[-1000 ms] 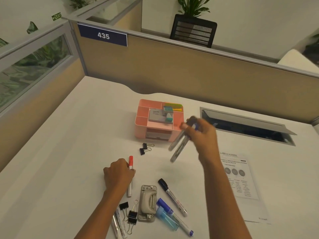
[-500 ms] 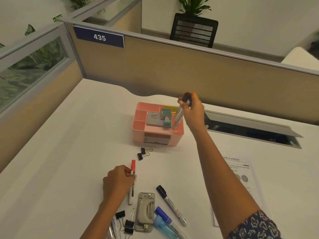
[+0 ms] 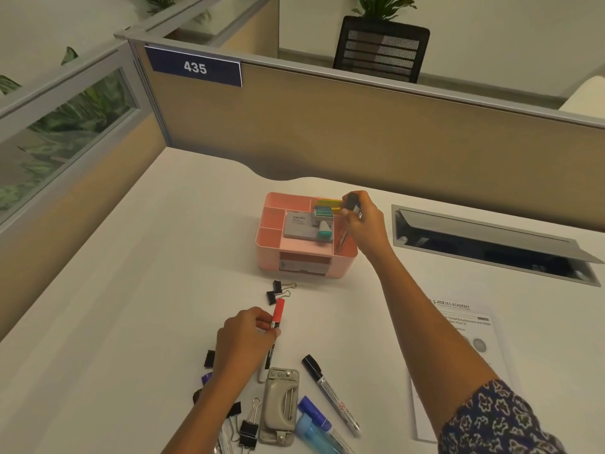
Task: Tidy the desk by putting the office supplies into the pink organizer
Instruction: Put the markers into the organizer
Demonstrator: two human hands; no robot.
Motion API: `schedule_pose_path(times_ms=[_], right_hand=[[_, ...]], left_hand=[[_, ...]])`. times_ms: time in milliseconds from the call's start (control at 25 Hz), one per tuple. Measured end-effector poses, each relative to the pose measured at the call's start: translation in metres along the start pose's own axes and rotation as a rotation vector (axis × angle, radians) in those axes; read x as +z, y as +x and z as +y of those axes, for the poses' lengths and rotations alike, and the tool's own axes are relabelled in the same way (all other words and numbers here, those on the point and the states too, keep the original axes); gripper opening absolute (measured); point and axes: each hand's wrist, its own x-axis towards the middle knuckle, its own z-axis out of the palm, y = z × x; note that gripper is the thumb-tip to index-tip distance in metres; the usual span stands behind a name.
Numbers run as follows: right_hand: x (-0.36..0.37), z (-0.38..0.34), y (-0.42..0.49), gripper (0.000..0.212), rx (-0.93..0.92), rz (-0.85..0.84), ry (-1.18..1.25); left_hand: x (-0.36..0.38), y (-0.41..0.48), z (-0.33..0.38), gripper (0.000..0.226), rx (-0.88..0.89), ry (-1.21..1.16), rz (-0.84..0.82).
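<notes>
Markers (image 3: 349, 221) were pinched upright in my right hand (image 3: 363, 224), dark caps up, their lower ends dipping into the pink organizer (image 3: 271, 257) along its right-hand compartment, so they would stand rather than lie across the boxes already inside. How many I held I could not tell. My left hand (image 3: 245, 339) was closed around the red-capped marker (image 3: 276, 322) on the desk (image 3: 131, 290) in front of the organizer, cap pointing toward it, ready as the next load. Binder clips (image 3: 278, 291) lay between that marker and the organizer; the hole punch (image 3: 280, 404) and more markers (image 3: 327, 394) waited nearer me.
</notes>
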Motion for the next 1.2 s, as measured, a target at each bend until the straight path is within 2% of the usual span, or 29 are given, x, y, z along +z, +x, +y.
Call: schedule_pose_path(times_ms=[160, 360, 480, 640, 680, 720, 840, 920, 1080, 1200], right_hand=[[0.002, 0.001, 0.002, 0.025, -0.048, -0.054, 0.022], [0.003, 0.018, 0.003, 0.025, -0.056, 0.024, 0.097], [-0.001, 0.021, 0.007, 0.029, -0.037, 0.136, 0.042], [-0.017, 0.011, -0.021, 0.031, -0.06, 0.406, 0.008], [-0.02, 0.008, -0.036, 0.03, -0.055, 0.402, 0.035], [-0.021, 0.006, -0.053, 0.029, -0.031, 0.332, 0.057], [-0.011, 0.002, -0.105, 0.037, 0.111, -0.1, 0.056], [-0.002, 0.004, -0.127, 0.04, 0.174, -0.263, 0.083], [0.002, 0.013, -0.14, 0.019, 0.196, -0.268, 0.084], [-0.013, 0.016, -0.136, 0.016, 0.251, -0.229, 0.111]], left_hand=[[0.0, 0.0, 0.005, 0.022, 0.016, 0.012, 0.004], [0.0, -0.001, 0.008, 0.024, 0.021, 0.026, 0.007], [-0.001, -0.002, 0.015, 0.025, 0.042, 0.009, 0.022], [-0.002, -0.005, 0.029, 0.018, 0.099, -0.096, 0.037], [-0.002, -0.005, 0.032, 0.016, 0.11, -0.133, 0.036], [-0.001, -0.006, 0.036, 0.015, 0.121, -0.168, 0.035], [0.007, -0.009, 0.048, 0.015, 0.166, -0.251, 0.02], [0.017, -0.014, 0.055, 0.017, 0.207, -0.295, -0.013], [0.032, -0.022, 0.058, 0.023, 0.251, -0.315, -0.039], [0.038, -0.032, 0.049, 0.03, 0.29, -0.232, -0.158]])
